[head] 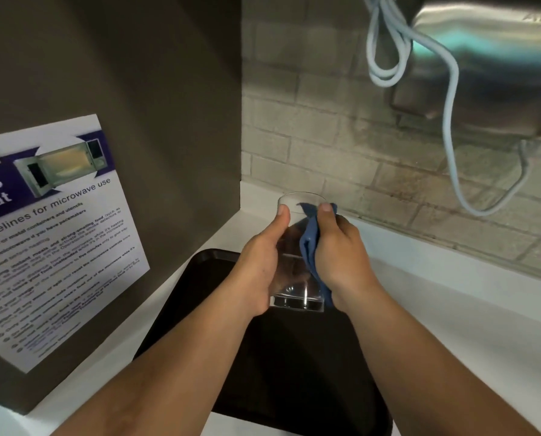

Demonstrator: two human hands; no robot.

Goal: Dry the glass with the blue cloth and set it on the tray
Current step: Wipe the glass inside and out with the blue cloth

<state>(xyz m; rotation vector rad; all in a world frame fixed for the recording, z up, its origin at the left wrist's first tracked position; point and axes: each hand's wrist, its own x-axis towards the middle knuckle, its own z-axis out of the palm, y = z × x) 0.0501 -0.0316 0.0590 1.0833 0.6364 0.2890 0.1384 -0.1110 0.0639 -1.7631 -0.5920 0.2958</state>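
**Glass held above the tray, blue cloth against its side**

The left hand (259, 265) is gripping the clear glass (297, 247), which is hanging above the dark tray (200, 287). The right hand (341, 250) is clutching the blue cloth (310, 243) against the glass wall. Left of the tray, a poster (52, 234) is reading "guidelines for microwave use". A pale cable (451, 121) is dangling above the tray.

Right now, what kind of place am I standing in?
Probably a shared workplace or canteen kitchenette. A printed notice on microwave use is stuck to a cabinet side, a dark serving tray sits on the white counter, and the wall behind is tiled.
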